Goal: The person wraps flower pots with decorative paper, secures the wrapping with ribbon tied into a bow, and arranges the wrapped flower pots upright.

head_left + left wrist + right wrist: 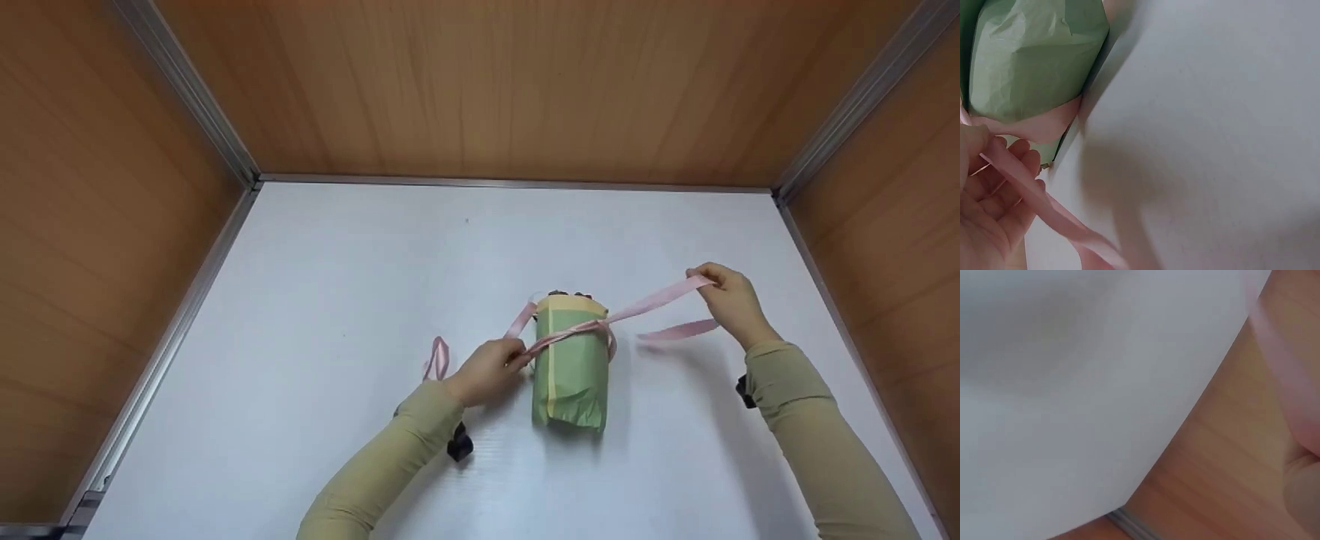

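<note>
A bundle wrapped in green paper (577, 375) with cream edging lies on the white table; small dark red bits show at its far end, too small to identify. Around its middle runs a pink ribbon (652, 301), crossing over the front. At the bundle's left side my left hand (487, 371) pinches the ribbon between thumb and fingers, and a loose length (1044, 211) trails across the palm in the left wrist view. Raised off to the right, my right hand (731, 300) grips the other ribbon length, pulled out from the bundle, with its tail hanging below.
The white tabletop (360, 255) is bounded by wooden panels (480, 90) at the back and both sides, with metal rails along their joints. A ribbon loop (437, 358) stands out beyond my left wrist. Dark wrist devices (460, 442) sit under both sleeves.
</note>
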Demonstrator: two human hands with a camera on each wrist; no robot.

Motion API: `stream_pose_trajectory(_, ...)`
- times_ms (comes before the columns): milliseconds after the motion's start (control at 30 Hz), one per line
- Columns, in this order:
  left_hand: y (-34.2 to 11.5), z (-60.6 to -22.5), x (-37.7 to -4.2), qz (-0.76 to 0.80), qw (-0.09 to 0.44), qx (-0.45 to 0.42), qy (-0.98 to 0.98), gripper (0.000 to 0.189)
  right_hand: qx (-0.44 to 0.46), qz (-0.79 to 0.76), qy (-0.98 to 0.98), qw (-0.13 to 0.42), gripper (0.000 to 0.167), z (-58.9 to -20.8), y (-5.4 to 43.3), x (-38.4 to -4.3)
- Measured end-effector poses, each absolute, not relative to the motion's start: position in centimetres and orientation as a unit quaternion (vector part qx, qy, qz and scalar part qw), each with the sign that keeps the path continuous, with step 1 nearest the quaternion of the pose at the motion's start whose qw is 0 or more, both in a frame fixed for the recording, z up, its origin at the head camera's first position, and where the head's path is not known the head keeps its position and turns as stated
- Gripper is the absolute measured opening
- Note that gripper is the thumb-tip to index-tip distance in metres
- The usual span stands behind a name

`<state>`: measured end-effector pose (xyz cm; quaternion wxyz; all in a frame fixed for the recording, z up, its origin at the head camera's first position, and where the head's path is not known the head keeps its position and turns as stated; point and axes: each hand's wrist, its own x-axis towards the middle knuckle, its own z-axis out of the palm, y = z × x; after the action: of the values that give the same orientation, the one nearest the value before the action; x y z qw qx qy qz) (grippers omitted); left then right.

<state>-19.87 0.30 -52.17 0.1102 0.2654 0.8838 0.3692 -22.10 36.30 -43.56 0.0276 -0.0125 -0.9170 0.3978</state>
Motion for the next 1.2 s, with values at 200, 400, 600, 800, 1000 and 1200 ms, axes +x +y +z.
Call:
stream_pose_trajectory(200, 0.1, -51.7, -20.2, 0.416, 0.118, 0.265, 0.862, 0.016, 0.024, 0.309, -0.948, -0.073, 0.034, -43.4, 38.9, -21.5)
stream_pose_trajectory(400, 0.6, -50.7, -20.6, 0.428, 0.084, 0.305, 0.846, 0.015, 0.089, 0.222, -0.947, -0.216, 0.027, -45.7, 38.3, -21.2)
stream_pose_trajectory(600, 1.7, -49.7, -20.9, 0.443, 0.101, 0.313, 0.834, 0.019, 0.160, 0.248, -0.941, -0.167, 0.028, -48.8, 33.5, -21.1)
stream_pose_trajectory(800, 2.4, -48.6, -21.1, 0.469, 0.113, 0.314, 0.818, 0.021, 0.237, 0.280, -0.925, -0.098, 0.010, -49.9, 30.6, -21.1)
stream_pose_trajectory(1000, 2.5, -48.2, -21.1, 0.481, 0.127, 0.305, 0.812, 0.019, 0.208, 0.357, -0.902, -0.124, 0.008, -49.9, 30.7, -21.0)
stream_pose_trajectory(1200, 2.3, -48.5, -21.2, 0.473, 0.121, 0.305, 0.818, 0.017, 0.159, 0.472, -0.839, -0.217, 0.027, -49.1, 31.6, -21.0)
